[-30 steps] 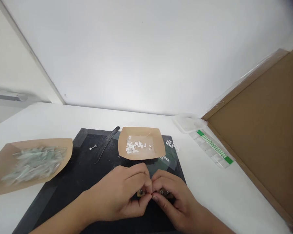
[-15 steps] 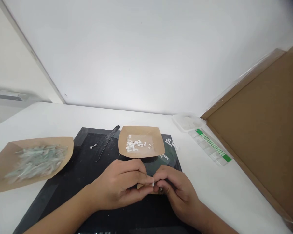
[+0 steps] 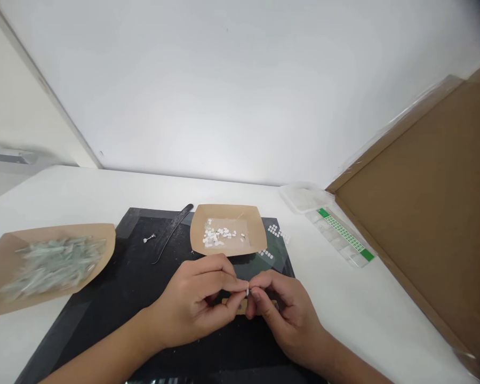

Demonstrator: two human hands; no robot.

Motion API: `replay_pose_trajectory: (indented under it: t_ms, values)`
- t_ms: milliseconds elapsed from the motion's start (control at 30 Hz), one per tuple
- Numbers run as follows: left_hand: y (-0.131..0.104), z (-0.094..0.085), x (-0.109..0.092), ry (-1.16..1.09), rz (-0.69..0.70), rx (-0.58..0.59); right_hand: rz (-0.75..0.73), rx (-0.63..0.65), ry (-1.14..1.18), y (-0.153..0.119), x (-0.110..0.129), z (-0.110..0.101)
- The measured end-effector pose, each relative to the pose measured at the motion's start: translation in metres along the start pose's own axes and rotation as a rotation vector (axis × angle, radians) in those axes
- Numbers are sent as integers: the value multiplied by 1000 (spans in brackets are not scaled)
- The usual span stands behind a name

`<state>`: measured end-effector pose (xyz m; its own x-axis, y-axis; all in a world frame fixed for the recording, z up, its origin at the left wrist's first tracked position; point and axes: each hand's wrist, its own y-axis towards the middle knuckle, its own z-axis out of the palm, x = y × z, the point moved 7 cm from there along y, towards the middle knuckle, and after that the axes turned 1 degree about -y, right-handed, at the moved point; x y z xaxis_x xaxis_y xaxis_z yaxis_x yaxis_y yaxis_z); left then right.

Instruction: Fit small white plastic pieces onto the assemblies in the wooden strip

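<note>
Above the black mat (image 3: 116, 320), my left hand (image 3: 208, 298) and my right hand (image 3: 286, 304) meet at the fingertips. Thumb and fingers of the left are closed on a small white piece (image 3: 247, 292), perhaps a false nail tip. Pinched against its right side are the fingertips of my right hand; whether they grip the same piece or a tiny part by it is hidden. Beneath the hands lies a small tan block (image 3: 241, 306), mostly covered by the fingers. Just beyond them stands a brown paper tray (image 3: 260, 226) with many small white pieces (image 3: 214, 236).
At left, another paper tray (image 3: 108, 234) holds pale green and clear packets (image 3: 60, 261). A dark file-like strip (image 3: 178, 221) and a small white-tipped metal piece (image 3: 149, 238) lie on the mat. White dot stickers (image 3: 276, 230), a green-labelled clear case (image 3: 346, 234) and cardboard (image 3: 416, 202) are rightward.
Both hands have come closer together at the fingertips around the white piece. The metallic bit seen by the right thumb earlier is now hidden. The whole view has shifted slightly.
</note>
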<state>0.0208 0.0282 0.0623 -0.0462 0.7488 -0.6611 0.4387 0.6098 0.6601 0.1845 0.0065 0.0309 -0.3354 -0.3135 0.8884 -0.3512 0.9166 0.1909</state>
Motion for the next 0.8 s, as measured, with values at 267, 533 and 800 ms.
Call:
replay_pose_trajectory:
  t_ms: [267, 533, 800]
  values:
    - [3, 2, 2, -36, -73, -1, -8, -37, -55, 0, 1, -1]
    - [0, 3, 7, 0, -109, 15, -19, -60, -163, 0, 6, -2]
    - [-6, 6, 8, 39, -191, -34, -56, -48, -208, 1, 11, 1]
